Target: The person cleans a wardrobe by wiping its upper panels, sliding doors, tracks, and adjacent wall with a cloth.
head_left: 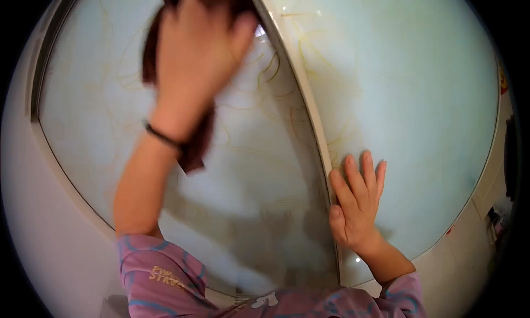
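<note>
My left hand (201, 53), smeared by motion, is on a dark maroon cloth (193, 152) against the left frosted glass panel (83, 108). Folds of the cloth stick out past the fingers and hang below the wrist, which wears a black band (163, 137). Its fingertips are blurred against the dark fabric. Lower and to the right, my right hand (358, 202) lies with fingers spread on the right glass panel (430, 108). That hand's thumb side touches the pale upright frame strip (311, 108) between the panels, and it holds nothing.
Thin yellow curved lines pattern both pale blue panels. A dark metal edge (47, 59) runs up the far left, beside a white wall (25, 207). Small dark items (497, 221) and a black hanging thing (510, 158) are at the far right. Shadows fall across the lower glass.
</note>
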The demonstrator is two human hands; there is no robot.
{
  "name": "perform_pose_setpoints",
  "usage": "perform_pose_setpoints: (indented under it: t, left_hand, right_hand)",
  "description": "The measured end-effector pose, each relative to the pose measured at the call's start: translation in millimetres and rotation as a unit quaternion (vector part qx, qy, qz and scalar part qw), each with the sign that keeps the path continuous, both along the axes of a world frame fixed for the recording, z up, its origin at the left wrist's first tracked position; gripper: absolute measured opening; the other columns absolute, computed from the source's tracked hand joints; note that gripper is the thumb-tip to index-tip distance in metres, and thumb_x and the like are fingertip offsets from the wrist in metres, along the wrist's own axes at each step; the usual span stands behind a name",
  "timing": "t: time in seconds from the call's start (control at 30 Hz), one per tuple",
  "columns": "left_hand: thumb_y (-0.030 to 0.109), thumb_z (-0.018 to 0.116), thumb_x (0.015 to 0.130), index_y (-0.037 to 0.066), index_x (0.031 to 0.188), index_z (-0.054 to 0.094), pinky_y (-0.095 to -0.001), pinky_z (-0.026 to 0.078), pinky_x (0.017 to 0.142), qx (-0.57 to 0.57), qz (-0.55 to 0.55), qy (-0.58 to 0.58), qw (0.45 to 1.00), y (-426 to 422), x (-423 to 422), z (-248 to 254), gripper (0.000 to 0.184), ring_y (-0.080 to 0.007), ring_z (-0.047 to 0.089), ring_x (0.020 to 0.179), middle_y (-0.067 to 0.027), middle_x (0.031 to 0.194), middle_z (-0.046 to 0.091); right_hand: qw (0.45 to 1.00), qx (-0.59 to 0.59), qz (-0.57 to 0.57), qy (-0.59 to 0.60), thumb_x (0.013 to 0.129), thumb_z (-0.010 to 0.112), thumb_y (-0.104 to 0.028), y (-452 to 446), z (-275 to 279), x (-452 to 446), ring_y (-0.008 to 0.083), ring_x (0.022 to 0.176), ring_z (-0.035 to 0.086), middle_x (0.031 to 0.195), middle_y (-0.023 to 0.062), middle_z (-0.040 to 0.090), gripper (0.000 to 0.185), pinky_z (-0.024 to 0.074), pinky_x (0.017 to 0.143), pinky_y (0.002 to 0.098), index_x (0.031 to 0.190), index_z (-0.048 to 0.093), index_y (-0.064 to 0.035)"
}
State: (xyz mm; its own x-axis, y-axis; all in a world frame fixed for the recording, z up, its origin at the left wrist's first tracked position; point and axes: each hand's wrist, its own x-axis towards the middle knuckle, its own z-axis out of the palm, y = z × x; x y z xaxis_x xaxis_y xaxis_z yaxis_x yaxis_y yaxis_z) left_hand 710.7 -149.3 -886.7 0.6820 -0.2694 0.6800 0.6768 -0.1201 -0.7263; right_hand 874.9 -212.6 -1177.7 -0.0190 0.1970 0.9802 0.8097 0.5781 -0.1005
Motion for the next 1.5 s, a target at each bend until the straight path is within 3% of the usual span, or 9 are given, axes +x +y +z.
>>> perform_pose_setpoints:
  t: [0.27,0.37,0.57,0.67,0.7,0.83,1.03,1.27,1.5]
  left_hand:
    - [0.019,0.053,0.088,0.01,0.132,0.056,-0.0252,0.044,0.088,-0.358,-0.001,0.287,0.889,-22,-73,-331,0.045,-0.0148,0.054,0.122,-0.0037,0.142,0.051]
    - [0.018,0.052,0.092,0.015,0.136,0.054,-0.0214,0.042,0.075,-0.362,-0.031,0.254,0.896,-27,-75,-327,0.045,-0.0094,0.053,0.124,0.0019,0.144,0.05]
    - [0.042,0.071,0.065,0.03,0.12,0.06,-0.0539,0.04,0.088,-0.206,0.069,0.112,0.97,-18,-80,-125,0.057,-0.0209,0.046,0.128,0.0066,0.132,0.055]
    - [0.039,0.058,0.087,0.019,0.118,0.063,-0.0512,0.039,0.088,-0.163,0.213,-0.098,0.958,-25,-83,12,0.037,-0.0367,0.051,0.117,-0.0077,0.123,0.061]
    - [0.019,0.052,0.092,0.003,0.119,0.058,-0.0498,0.036,0.103,0.146,0.175,0.005,0.974,-11,-104,48,0.032,-0.0333,0.045,0.128,-0.0147,0.135,0.053]
    - [0.044,0.032,0.102,0.001,0.145,0.037,-0.0419,0.022,0.115,0.057,0.163,-0.222,0.96,29,-224,162,0.061,-0.0359,0.032,0.139,-0.0203,0.151,0.035]
    - [0.051,0.049,0.092,0.011,0.127,0.059,-0.0596,0.032,0.102,-0.008,0.126,-0.235,0.964,-5,-182,-39,0.054,-0.0436,0.052,0.114,-0.0188,0.126,0.058]
    - [0.035,0.066,0.083,0.027,0.114,0.063,-0.031,0.051,0.07,-0.471,0.107,0.089,0.871,-51,-153,-419,0.032,-0.0148,0.054,0.115,0.0092,0.116,0.059]
    - [0.032,0.067,0.072,0.025,0.105,0.063,-0.0416,0.051,0.077,-0.639,0.215,0.065,0.736,-51,-144,-311,0.034,-0.0166,0.052,0.122,0.0015,0.12,0.059]
  right_hand:
    - [0.999,0.025,-0.028,-0.003,0.094,0.046,-0.026,9,4,-2,0.0443,0.139,0.032,0.145,0.0192,0.045,0.046,0.0099,0.113,0.062,0.133,0.055,-0.0047]
    - [0.999,0.041,-0.037,0.001,0.091,0.048,-0.02,11,9,-3,0.0451,0.14,0.031,0.146,0.0204,0.044,0.047,0.0091,0.113,0.0619,0.135,0.053,-0.004]
    - [0.998,0.051,-0.029,0.011,0.088,0.05,-0.014,13,10,-8,0.0455,0.14,0.03,0.147,0.0203,0.042,0.05,0.0078,0.113,0.0616,0.137,0.051,-0.0041]
    - [0.998,0.048,-0.031,0.015,0.085,0.052,-0.008,13,11,-9,0.0443,0.14,0.03,0.147,0.0201,0.042,0.052,0.0081,0.114,0.061,0.137,0.051,-0.0046]
    - [0.998,0.048,-0.037,0.015,0.085,0.052,-0.007,12,10,-11,0.0439,0.141,0.03,0.147,0.0199,0.043,0.052,0.0081,0.114,0.0604,0.136,0.052,-0.0047]
    - [0.999,0.034,-0.03,0.015,0.085,0.052,-0.005,9,10,-9,0.0435,0.141,0.03,0.146,0.02,0.044,0.049,0.0078,0.115,0.0585,0.134,0.055,-0.0041]
    - [0.997,0.063,-0.037,0.019,0.087,0.05,-0.01,3,41,-27,0.0442,0.141,0.029,0.145,0.0208,0.045,0.047,0.0069,0.115,0.0582,0.133,0.056,-0.0033]
    - [0.997,0.065,-0.041,-0.008,0.091,0.046,-0.021,-2,36,-16,0.0462,0.142,0.024,0.148,0.0226,0.04,0.049,0.0054,0.114,0.0592,0.136,0.051,-0.0013]
    - [0.995,0.046,-0.082,-0.033,0.096,0.042,-0.028,4,16,0,0.0464,0.144,0.02,0.153,0.0244,0.031,0.056,0.0042,0.115,0.0585,0.143,0.041,0.0011]
